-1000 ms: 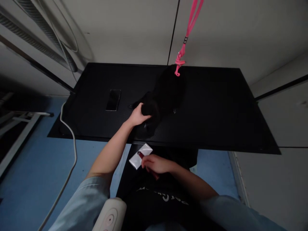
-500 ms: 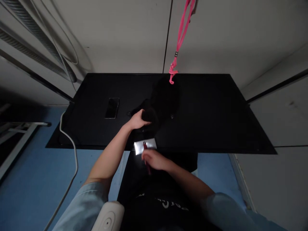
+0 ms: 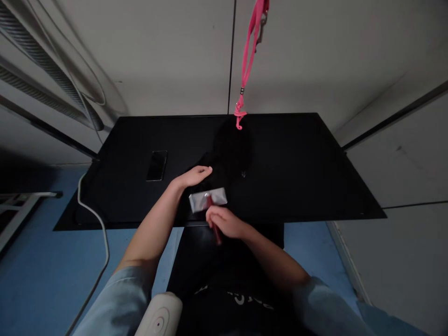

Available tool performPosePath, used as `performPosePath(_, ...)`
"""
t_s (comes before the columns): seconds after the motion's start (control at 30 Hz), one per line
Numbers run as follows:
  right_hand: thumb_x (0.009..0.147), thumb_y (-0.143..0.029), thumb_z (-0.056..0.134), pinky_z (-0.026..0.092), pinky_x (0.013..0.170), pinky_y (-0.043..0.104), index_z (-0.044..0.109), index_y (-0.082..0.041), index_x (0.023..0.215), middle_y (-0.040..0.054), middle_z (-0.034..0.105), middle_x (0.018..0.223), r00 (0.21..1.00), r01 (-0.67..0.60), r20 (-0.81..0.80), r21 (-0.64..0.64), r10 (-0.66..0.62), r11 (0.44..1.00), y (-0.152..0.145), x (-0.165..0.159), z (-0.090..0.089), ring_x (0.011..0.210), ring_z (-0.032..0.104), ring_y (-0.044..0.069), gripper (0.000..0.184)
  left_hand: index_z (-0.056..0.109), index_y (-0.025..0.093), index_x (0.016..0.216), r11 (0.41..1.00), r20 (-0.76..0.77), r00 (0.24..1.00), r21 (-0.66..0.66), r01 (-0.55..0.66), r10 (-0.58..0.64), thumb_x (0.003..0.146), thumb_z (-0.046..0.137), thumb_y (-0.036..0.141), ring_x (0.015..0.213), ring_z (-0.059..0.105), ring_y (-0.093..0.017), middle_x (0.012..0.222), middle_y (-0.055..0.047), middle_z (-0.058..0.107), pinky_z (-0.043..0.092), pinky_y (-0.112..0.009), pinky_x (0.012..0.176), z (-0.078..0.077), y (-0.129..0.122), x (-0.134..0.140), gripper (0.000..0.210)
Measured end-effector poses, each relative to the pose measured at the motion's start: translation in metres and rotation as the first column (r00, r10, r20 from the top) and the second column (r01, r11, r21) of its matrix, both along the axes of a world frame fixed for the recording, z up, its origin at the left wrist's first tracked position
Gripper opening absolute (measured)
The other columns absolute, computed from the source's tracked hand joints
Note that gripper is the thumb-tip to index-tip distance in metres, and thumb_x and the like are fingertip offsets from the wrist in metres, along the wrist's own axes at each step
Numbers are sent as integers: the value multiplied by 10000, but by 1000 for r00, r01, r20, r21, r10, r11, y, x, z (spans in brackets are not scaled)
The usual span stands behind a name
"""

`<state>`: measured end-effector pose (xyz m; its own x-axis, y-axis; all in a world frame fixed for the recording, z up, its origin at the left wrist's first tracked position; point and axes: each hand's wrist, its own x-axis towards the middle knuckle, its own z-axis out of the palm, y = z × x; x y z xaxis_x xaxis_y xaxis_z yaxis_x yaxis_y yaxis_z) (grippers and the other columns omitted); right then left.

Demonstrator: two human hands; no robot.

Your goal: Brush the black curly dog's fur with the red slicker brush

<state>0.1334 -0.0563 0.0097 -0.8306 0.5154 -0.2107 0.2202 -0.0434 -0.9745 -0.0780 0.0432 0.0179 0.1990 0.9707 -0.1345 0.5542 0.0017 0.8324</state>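
Note:
A black furry animal (image 3: 233, 149) is on the black table, its outline nearly lost against the dark top. My left hand (image 3: 196, 176) grips its near side; the thumb shows, while most of the fingers are hidden in the dark. In my right hand (image 3: 224, 220) is a slicker brush (image 3: 208, 200), its red handle wrapped by the fingers. The brush's wide silvery head lies just below my left hand, over the table's near edge and close to the animal. Whether its pins touch the fur is hidden.
The pink leash loop (image 3: 241, 109) hangs down to the animal's back. A phone (image 3: 157, 165) lies on the black table (image 3: 297, 163) at left. Grey hoses (image 3: 45, 60) run along the wall. A pale cable (image 3: 101, 224) hangs past the table's left side.
My right hand has moved the brush a little up and away from me, closer to the animal. My left hand has shifted slightly, its fingers less spread. The camera view has also shifted.

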Motion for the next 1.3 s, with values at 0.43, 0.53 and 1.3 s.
performPosePath(0.43, 798, -107, 377, 391, 610, 195, 535, -182, 751, -25, 534, 670, 997, 61, 34, 113, -66, 992, -7, 1, 3, 625, 495, 90, 182, 355, 184, 514, 946, -20, 989, 295, -135, 147, 727, 553, 443, 524, 322, -89, 545, 47, 337, 273, -232, 503, -24, -6, 1, 389)
performPosePath(0.53, 799, -118, 396, 382, 599, 191, 572, -191, 764, -35, 548, 647, 982, -188, 45, 105, 184, 977, -15, 5, 9, 608, 504, 90, 194, 332, 186, 505, 948, -19, 987, 283, -147, 159, 714, 568, 431, 513, 312, -84, 539, 51, 326, 269, -231, 498, -21, -9, 0, 399)
performPosePath(1.3, 812, -116, 392, 368, 538, 180, 578, -192, 886, -14, 562, 735, 973, -223, 91, 114, 213, 968, -29, 1, -10, 596, 507, 82, 214, 574, 172, 739, 947, -74, 986, 298, -124, 152, 667, 628, 425, 660, 484, -130, 695, 13, 565, 388, -255, 634, -15, -15, 2, 269)
